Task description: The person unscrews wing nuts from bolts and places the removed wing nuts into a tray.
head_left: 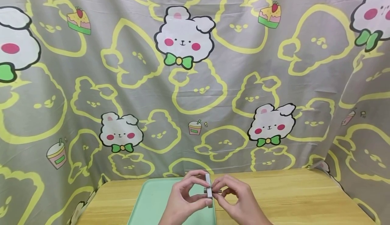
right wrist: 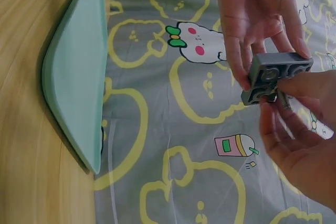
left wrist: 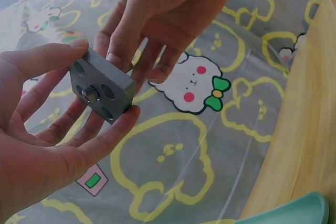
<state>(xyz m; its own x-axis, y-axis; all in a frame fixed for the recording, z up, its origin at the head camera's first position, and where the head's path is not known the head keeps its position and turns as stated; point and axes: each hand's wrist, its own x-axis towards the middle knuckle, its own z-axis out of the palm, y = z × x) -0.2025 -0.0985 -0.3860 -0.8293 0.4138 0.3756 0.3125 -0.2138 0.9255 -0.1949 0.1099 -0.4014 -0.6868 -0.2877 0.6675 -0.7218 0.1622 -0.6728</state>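
A grey patterned curtain hangs behind us, meeting the back of a wooden table, where a green tray lies. Above the tray's right side we have a grey block up in the air, held on edge between both hands.

Our left hand pinches it by opposite edges, thumb and fingers parted by the block's width. Our right hand has thumb and fingers nearly together, pinching at a bolt on the block's other face.

We judge the insertion largely done: one end of the bolt shows in the middle of one face, and a threaded length juts from the other. Tightening probably remains; whether a nut sits there we cannot tell, since our right fingertips cover the spot. Those fingers are what chiefly crowds the work; the tray lies below.
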